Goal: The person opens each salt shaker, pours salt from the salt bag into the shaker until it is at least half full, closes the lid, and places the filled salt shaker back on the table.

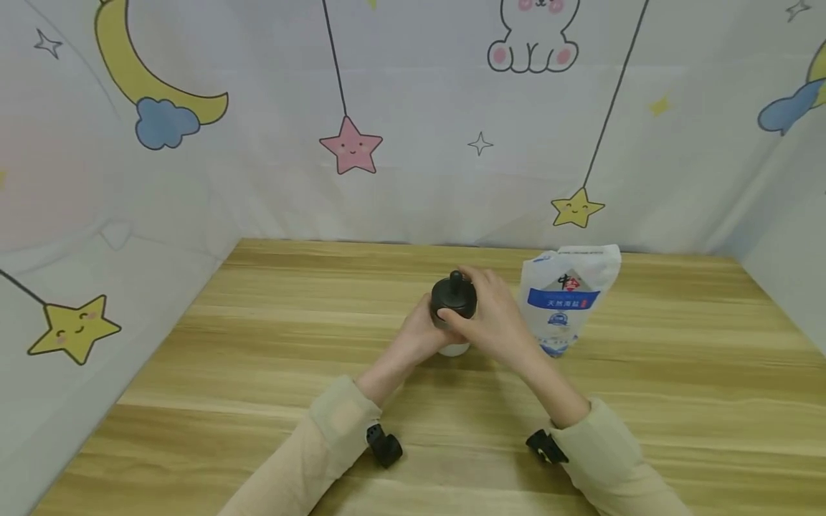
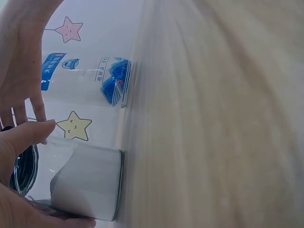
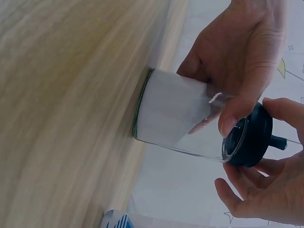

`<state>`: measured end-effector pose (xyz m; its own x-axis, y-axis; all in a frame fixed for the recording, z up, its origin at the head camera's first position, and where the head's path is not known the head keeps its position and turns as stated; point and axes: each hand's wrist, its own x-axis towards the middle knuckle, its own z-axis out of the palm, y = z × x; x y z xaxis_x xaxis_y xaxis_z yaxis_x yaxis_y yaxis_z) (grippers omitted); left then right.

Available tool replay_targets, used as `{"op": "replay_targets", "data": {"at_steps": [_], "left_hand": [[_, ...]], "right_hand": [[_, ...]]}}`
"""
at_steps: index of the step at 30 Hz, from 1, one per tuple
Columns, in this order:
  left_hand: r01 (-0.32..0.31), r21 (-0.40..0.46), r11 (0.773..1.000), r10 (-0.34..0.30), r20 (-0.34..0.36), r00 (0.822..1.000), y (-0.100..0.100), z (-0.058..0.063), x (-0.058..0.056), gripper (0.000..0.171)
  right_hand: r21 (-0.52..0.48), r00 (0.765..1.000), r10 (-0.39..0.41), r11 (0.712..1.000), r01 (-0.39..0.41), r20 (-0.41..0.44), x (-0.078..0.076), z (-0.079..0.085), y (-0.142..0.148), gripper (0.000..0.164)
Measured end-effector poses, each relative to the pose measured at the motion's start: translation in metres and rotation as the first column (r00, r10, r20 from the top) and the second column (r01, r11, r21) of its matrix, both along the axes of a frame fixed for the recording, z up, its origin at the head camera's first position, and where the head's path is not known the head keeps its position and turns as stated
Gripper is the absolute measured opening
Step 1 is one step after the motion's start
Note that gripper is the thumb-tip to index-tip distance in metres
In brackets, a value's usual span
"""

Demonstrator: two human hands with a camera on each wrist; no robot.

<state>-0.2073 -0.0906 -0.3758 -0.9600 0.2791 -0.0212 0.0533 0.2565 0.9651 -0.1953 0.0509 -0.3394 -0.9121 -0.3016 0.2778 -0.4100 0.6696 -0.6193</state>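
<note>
A clear glass jar (image 3: 190, 145) partly filled with a white powdery or grainy substance (image 3: 168, 107) stands upright on the table. On its mouth sits a black lid (image 3: 256, 142) with a small knob. My left hand (image 1: 422, 330) grips the jar's upper part, its thumb near the neck. With thumb and fingers on either side, my right hand (image 1: 497, 312) holds the lid. To the right of the jar stands a white and blue bag (image 1: 560, 297) with Chinese lettering, not touched by either hand. In the head view the hands hide most of the jar.
The wood-grain table (image 1: 258, 322) reaches back to a white curtain (image 1: 419, 193) printed with stars, moons and an animal. The curtain also closes in the left and right sides. A small black device (image 1: 385, 446) is strapped at each wrist.
</note>
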Motion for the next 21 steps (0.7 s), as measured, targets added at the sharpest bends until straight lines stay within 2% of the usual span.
{"op": "replay_targets", "data": {"at_steps": [7,10,16,21], "left_hand": [[-0.099,0.026,0.995,0.098,0.029,0.995,0.0,-0.003,0.004,0.095],[-0.105,0.016,0.994,0.105,-0.017,0.994,0.0,-0.002,0.005,0.095],[-0.11,-0.066,0.992,0.102,-0.117,0.988,-0.002,0.001,0.01,0.095],[-0.115,-0.117,0.986,0.098,-0.143,0.985,-0.006,0.003,0.015,0.1]], "right_hand": [[-0.009,0.999,0.012,1.0,-0.012,-0.032,0.003,-0.001,0.0,0.076],[-0.012,0.999,0.017,1.0,-0.017,-0.041,0.004,-0.002,0.001,0.076],[-0.004,0.999,0.029,1.0,-0.029,-0.027,0.008,-0.003,0.001,0.074],[0.005,0.999,0.043,0.999,-0.043,-0.027,0.012,-0.005,0.001,0.075]]}}
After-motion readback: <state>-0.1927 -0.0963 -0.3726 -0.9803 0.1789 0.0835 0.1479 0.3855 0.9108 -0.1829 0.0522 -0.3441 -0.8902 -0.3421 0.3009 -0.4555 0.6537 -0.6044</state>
